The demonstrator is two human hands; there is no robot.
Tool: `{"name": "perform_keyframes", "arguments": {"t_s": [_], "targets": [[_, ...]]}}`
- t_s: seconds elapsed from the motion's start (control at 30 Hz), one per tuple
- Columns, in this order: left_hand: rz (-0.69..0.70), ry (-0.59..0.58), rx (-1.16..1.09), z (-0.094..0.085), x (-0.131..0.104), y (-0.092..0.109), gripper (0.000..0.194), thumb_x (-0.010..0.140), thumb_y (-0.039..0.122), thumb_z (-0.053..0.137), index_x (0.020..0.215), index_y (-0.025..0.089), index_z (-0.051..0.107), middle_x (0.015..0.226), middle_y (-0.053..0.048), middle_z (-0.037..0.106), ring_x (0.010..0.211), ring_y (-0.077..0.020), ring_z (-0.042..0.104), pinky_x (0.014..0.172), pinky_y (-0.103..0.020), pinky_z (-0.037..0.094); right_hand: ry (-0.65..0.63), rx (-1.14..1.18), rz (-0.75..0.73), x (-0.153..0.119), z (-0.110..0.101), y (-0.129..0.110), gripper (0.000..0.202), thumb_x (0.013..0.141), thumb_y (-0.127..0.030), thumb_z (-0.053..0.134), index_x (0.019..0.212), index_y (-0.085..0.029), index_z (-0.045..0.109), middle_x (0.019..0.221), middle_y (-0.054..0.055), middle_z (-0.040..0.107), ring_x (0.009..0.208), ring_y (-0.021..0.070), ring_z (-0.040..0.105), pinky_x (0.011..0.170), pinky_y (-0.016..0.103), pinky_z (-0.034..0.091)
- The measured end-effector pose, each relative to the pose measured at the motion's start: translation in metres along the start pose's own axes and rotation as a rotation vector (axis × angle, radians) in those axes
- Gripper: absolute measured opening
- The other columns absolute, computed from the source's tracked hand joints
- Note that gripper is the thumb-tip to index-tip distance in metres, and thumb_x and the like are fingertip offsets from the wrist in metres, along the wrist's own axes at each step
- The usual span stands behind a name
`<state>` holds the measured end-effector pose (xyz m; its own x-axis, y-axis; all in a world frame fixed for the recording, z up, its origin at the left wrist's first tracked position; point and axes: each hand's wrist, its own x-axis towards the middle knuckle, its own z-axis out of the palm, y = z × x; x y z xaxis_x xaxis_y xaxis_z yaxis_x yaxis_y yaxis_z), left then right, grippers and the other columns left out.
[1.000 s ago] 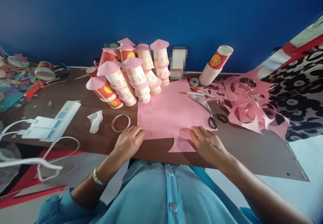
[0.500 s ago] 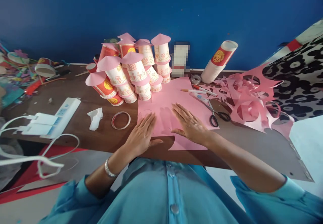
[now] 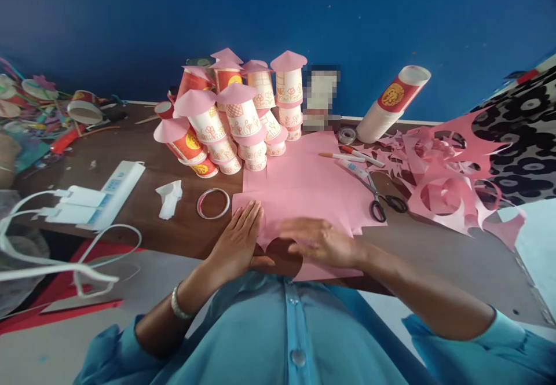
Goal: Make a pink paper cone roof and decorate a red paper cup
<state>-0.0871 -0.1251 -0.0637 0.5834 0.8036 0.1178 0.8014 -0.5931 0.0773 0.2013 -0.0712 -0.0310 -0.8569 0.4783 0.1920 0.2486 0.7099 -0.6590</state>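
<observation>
Pink paper sheets (image 3: 299, 171) lie at the table's front edge, and the nearest one has a curved bite out of its front edge. My left hand (image 3: 237, 240) lies flat on that sheet's left corner, fingers stretched out. Over its right part is my right hand (image 3: 324, 243), open and slightly smeared by motion; whether it touches the paper I cannot tell. Black-handled scissors (image 3: 374, 200) lie on the paper's right side. Behind them are an orange-tipped marker (image 3: 343, 157) and a red-capped marker (image 3: 369, 160). A nearly used-up roll of tape (image 3: 213, 204) lies left of my left hand.
Stacked paper-cup towers (image 3: 243, 118) with pink cone roofs stand behind the paper. A tilted cup stack (image 3: 384, 110), a small tape roll (image 3: 347, 135) and cut pink scraps (image 3: 460, 182) are right. A power strip (image 3: 115, 194), crumpled tissue (image 3: 169, 198) and craft clutter (image 3: 39, 107) lie left.
The front pink sheet has slid towards me and now sits askew. My right hand has moved nearer my body and turned leftwards. My left hand has come slightly closer too.
</observation>
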Motion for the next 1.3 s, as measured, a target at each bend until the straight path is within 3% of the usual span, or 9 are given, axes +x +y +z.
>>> {"name": "perform_keyframes", "arguments": {"t_s": [0.07, 0.13, 0.27, 0.37, 0.43, 0.6, 0.9, 1.2, 1.3], "targets": [[-0.004, 0.006, 0.014, -0.001, 0.000, 0.001, 0.108, 0.099, 0.074, 0.054, 0.169, -0.001, 0.019, 0.169, -0.037, 0.040, 0.163, -0.0453, 0.035, 0.129, -0.062, 0.036, 0.155, -0.167, 0.186, -0.006, -0.005, 0.002, 0.055, 0.112, -0.046, 0.055, 0.159, -0.017, 0.055, 0.165, 0.018, 0.055, 0.158, 0.0282, 0.049, 0.130, 0.051, 0.044], [-0.013, 0.020, 0.034, -0.001, 0.001, 0.002, 0.101, 0.102, 0.068, 0.053, 0.170, 0.000, 0.019, 0.169, -0.036, 0.041, 0.163, -0.0447, 0.037, 0.129, -0.061, 0.037, 0.108, -0.211, 0.151, -0.011, -0.004, -0.002, 0.058, 0.109, -0.047, 0.061, 0.158, -0.015, 0.056, 0.166, 0.021, 0.053, 0.159, 0.0315, 0.047, 0.130, 0.055, 0.045], [-0.019, 0.039, 0.067, -0.003, 0.002, 0.003, 0.097, 0.105, 0.065, 0.051, 0.170, 0.001, 0.019, 0.168, -0.034, 0.044, 0.159, -0.0442, 0.044, 0.127, -0.058, 0.040, -0.088, 0.119, -0.169, -0.017, -0.004, -0.015, 0.030, 0.111, -0.042, 0.061, 0.127, -0.024, 0.078, 0.136, 0.006, 0.079, 0.132, 0.0155, 0.072, 0.116, 0.029, 0.057], [-0.016, 0.056, 0.070, -0.005, 0.004, 0.003, 0.097, 0.105, 0.065, 0.050, 0.170, 0.001, 0.018, 0.167, -0.032, 0.046, 0.158, -0.0433, 0.046, 0.126, -0.057, 0.043, 0.211, -0.062, 0.075, -0.012, -0.019, -0.004, 0.032, 0.111, -0.030, 0.058, 0.139, -0.023, 0.070, 0.137, 0.011, 0.077, 0.132, 0.0240, 0.071, 0.115, 0.045, 0.060], [-0.018, 0.073, 0.055, -0.007, 0.005, 0.004, 0.094, 0.106, 0.062, 0.051, 0.172, 0.004, 0.015, 0.168, -0.031, 0.047, 0.159, -0.0414, 0.045, 0.126, -0.056, 0.044, 0.275, -0.257, 0.270, -0.004, -0.031, 0.012, 0.039, 0.106, -0.022, 0.062, 0.145, -0.020, 0.065, 0.144, 0.016, 0.072, 0.137, 0.0293, 0.067, 0.115, 0.051, 0.059], [-0.037, 0.080, 0.001, -0.009, 0.006, 0.004, 0.096, 0.105, 0.057, 0.057, 0.175, 0.010, 0.011, 0.172, -0.028, 0.042, 0.162, -0.0381, 0.041, 0.128, -0.055, 0.043, 0.056, -0.520, 0.511, 0.025, -0.047, 0.037, 0.045, 0.100, -0.022, 0.070, 0.144, -0.020, 0.063, 0.147, 0.018, 0.065, 0.140, 0.0345, 0.059, 0.115, 0.051, 0.055], [-0.049, 0.063, 0.026, -0.006, 0.004, 0.003, 0.098, 0.100, 0.064, 0.062, 0.171, 0.007, 0.025, 0.169, -0.029, 0.046, 0.161, -0.0434, 0.042, 0.127, -0.060, 0.044, -0.220, -0.461, 0.594, 0.060, -0.072, 0.041, 0.035, 0.095, -0.031, 0.072, 0.129, -0.020, 0.070, 0.130, 0.016, 0.073, 0.126, 0.0360, 0.066, 0.107, 0.048, 0.050], [-0.032, 0.136, 0.033, -0.006, 0.003, 0.001, 0.100, 0.105, 0.065, 0.051, 0.175, 0.007, 0.008, 0.170, -0.029, 0.044, 0.162, -0.0400, 0.041, 0.127, -0.057, 0.043, -0.139, -0.387, 0.697, 0.051, -0.097, 0.048, 0.019, 0.097, -0.026, 0.063, 0.109, -0.022, 0.078, 0.110, 0.009, 0.081, 0.105, 0.0289, 0.075, 0.086, 0.033, 0.052], [-0.015, 0.129, 0.005, -0.007, 0.006, 0.002, 0.095, 0.105, 0.064, 0.051, 0.174, 0.009, 0.015, 0.169, -0.027, 0.046, 0.161, -0.0389, 0.043, 0.128, -0.057, 0.043, -0.141, -0.448, 0.766, 0.048, -0.106, 0.054, 0.022, 0.098, -0.023, 0.061, 0.111, -0.022, 0.079, 0.114, 0.010, 0.082, 0.114, 0.0321, 0.075, 0.091, 0.035, 0.054]]}}
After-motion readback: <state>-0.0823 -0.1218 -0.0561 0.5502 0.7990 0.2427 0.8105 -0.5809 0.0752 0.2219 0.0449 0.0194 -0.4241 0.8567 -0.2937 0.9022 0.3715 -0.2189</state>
